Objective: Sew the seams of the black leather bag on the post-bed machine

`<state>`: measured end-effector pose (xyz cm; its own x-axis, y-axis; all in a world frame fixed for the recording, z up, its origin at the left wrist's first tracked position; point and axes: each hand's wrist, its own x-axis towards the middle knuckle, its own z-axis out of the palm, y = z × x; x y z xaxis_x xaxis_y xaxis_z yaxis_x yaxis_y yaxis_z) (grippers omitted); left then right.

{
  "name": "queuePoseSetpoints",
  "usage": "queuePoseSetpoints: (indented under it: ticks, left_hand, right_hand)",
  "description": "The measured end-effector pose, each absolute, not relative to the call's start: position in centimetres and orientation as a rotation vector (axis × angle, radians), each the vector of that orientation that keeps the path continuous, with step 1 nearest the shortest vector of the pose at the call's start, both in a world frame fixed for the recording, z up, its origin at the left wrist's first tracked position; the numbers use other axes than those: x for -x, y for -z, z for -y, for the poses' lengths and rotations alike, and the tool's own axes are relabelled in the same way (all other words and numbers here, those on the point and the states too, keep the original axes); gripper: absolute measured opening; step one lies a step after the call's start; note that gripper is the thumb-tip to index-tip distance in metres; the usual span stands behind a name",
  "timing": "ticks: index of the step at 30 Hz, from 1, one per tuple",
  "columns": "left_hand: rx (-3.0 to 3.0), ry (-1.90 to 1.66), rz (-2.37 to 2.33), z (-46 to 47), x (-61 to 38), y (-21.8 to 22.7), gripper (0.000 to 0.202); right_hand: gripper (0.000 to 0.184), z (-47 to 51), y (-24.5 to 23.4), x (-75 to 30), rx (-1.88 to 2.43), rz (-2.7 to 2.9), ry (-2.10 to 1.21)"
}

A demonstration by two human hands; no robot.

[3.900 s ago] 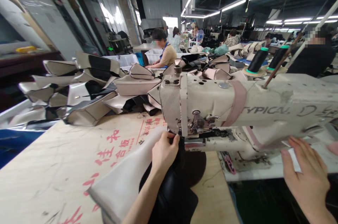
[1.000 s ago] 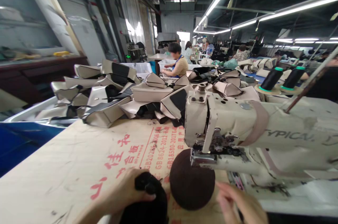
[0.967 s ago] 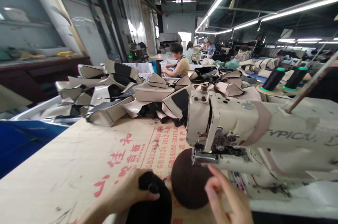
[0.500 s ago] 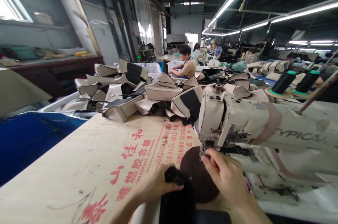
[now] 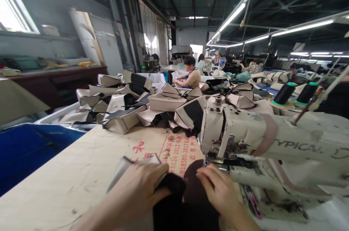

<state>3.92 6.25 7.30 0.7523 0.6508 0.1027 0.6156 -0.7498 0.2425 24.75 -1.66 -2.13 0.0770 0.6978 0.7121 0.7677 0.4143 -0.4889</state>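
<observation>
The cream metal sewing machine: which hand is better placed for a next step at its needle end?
Probably the right hand: it is close to the needle end of the sewing machine, while the left hand grips a soft-looking black piece farther from it.

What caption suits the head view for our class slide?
Left hand gripping black material, right hand near a sewing machine, beige-and-black pieces piled beyond.

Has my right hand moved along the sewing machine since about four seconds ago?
Yes. Against the sewing machine, your right hand has moved left, from beside the right part of its body to near its left end, by the brown disc.
</observation>
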Motion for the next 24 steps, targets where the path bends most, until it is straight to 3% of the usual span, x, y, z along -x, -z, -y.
queuePoseSetpoints:
  ticks: [3, 7, 13, 17, 20, 24]
  left_hand:
    - [-2.910, -0.241, -0.997, -8.7, -8.1, -11.2, 0.028]
    - [-2.925, -0.238, -0.968, -11.0, -11.1, -11.2, 0.030]
    - [-2.871, -0.248, -1.005, -9.5, -9.3, -8.0, 0.024]
    - [-2.827, -0.327, -1.082, -6.8, -4.9, -7.0, 0.012]
    - [-2.976, -0.568, -1.051, -3.8, -2.6, -6.7, 0.005]
    - [-3.242, -0.924, -0.587, 0.5, -1.6, -7.0, 0.016]
  right_hand:
    - [0.015, 0.1, 1.1, -24.8, 1.339, 1.278, 0.319]
    - [0.014, -1.7, 1.0, -22.9, 1.377, 1.009, 0.452]
    - [0.024, -0.4, 2.3, -23.2, 1.487, 1.201, 0.268]
    - [0.028, 2.5, 2.5, -24.3, 1.546, 1.399, 0.316]
    - [0.028, 4.4, 0.8, -23.3, 1.412, 1.508, 0.421]
    - [0.036, 6.1, -2.1, -21.2, 1.179, 1.778, 0.502]
